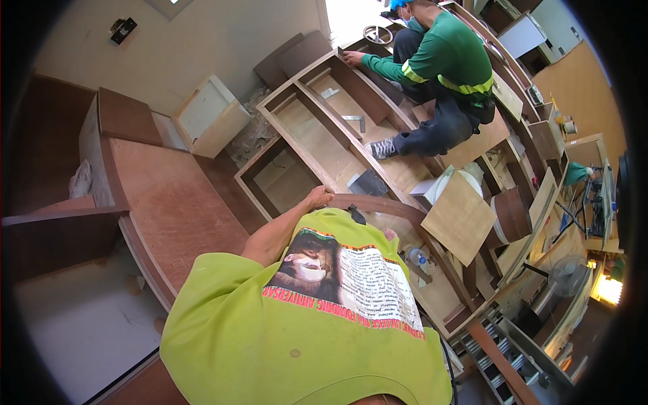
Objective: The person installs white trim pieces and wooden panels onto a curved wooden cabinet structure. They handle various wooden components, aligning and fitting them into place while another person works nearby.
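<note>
Daylight blows out the opening (345, 15) at the top of your view, spilling softly over the pale wall (223, 40), while a yellow-white light (609, 290) glares at right. Shade gathers inside the wooden frame (296, 81). Your left hand (320, 196) appears fairly sharp; fisheye distortion bows straight edges, and black vignetting swallows the corners.

1. T-shirt (250, 337): bright yellow-green, loose fit.
2. Left sleeve (209, 277): short, same yellow-green; left forearm (277, 234) and left hand (318, 196) bare.
3. Chest print: dark picture panel (304, 266) beside white text block (378, 287), bold red lettering (344, 312) along one edge.
4. Small brownish stain (295, 353) near neckline.
5. Curved neckline seam (351, 379).
6. Thin black cable (448, 361) beside shirt's right edge.
</note>
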{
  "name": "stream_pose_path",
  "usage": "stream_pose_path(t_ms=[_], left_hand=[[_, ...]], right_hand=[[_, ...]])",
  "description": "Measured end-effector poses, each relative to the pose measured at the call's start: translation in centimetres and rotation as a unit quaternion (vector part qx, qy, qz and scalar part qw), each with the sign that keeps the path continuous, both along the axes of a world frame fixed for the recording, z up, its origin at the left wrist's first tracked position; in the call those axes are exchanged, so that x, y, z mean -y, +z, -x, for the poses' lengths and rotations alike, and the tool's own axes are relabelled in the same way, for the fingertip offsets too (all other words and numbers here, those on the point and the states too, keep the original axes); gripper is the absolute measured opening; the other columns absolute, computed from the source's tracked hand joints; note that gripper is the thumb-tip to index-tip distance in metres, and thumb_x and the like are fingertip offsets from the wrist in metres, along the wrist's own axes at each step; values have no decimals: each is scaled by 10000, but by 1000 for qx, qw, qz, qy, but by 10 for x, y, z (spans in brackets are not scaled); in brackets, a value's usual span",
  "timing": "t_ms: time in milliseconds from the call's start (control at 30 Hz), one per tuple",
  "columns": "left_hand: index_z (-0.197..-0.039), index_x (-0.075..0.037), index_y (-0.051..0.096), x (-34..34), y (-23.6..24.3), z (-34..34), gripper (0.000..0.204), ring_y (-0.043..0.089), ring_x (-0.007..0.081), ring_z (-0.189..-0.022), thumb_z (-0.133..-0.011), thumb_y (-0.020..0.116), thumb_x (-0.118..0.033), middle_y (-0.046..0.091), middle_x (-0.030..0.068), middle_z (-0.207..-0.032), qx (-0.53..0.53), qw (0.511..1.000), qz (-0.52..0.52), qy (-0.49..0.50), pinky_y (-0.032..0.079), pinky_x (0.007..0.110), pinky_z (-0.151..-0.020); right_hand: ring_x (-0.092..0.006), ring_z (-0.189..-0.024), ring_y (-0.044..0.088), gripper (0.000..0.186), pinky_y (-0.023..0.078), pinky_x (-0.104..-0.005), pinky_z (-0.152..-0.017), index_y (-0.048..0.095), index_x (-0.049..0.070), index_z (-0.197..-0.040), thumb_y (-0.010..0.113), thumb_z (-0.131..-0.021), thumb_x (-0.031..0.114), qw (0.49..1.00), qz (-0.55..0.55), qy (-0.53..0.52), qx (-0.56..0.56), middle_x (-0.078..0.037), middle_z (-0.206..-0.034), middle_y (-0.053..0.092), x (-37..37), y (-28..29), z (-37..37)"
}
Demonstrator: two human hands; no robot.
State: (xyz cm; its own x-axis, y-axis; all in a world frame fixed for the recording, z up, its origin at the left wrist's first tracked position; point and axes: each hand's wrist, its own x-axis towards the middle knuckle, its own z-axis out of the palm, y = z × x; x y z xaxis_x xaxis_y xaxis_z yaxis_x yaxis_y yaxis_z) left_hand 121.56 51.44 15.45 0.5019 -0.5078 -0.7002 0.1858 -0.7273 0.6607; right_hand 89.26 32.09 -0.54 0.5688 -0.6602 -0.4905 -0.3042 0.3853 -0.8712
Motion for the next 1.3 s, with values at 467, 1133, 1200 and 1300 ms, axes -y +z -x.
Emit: stream_pose_path(t_ms=[467, 1133, 1200, 1300], left_hand=[[-1053, -7, 572, -21, 0, -8, 329, 630, 173, -729, -761, 570, -158, 634, 115, -897, 1, 995, 52, 88, 508, 297, -692], [-1052, 8, 568, -115, 5, -35, 326, 603, 152, -701, -756, 567, -129, 616, 96, -927, -33, 965, 45, 255, 509, 280, -647], [-1047, 3, 569, -151, -4, -24, 320, 594, 145, -699, -756, 569, -130, 613, 91, -924, -42, 958, 18, 282, 506, 274, -643], [-1043, -4, 572, -137, 1, -51, 315, 581, 137, -693, -755, 569, -131, 609, 84, -918, -41, 964, 33, 260, 500, 265, -636]], right_hand=[[-215, -590, 566, 157, 455, -316, -514, 593, 75, -823, 592, -765, 220, 746, 597, 238, -174, -65, -735, 596, 26, -79, -18], [-139, -651, 588, 313, 477, -248, -552, 506, -31, -1127, 514, -860, 132, 970, -149, 173, -83, -80, -785, 599, 10, 50, -172], [-143, -658, 590, 321, 480, -247, -567, 502, -40, -1131, 519, -856, 124, 963, -148, 199, -103, -84, -780, 597, -32, 67, -173], [-146, -663, 590, 320, 481, -244, -582, 499, -48, -1127, 528, -850, 109, 970, -178, 153, -61, -94, -785, 593, -27, 30, -165]])
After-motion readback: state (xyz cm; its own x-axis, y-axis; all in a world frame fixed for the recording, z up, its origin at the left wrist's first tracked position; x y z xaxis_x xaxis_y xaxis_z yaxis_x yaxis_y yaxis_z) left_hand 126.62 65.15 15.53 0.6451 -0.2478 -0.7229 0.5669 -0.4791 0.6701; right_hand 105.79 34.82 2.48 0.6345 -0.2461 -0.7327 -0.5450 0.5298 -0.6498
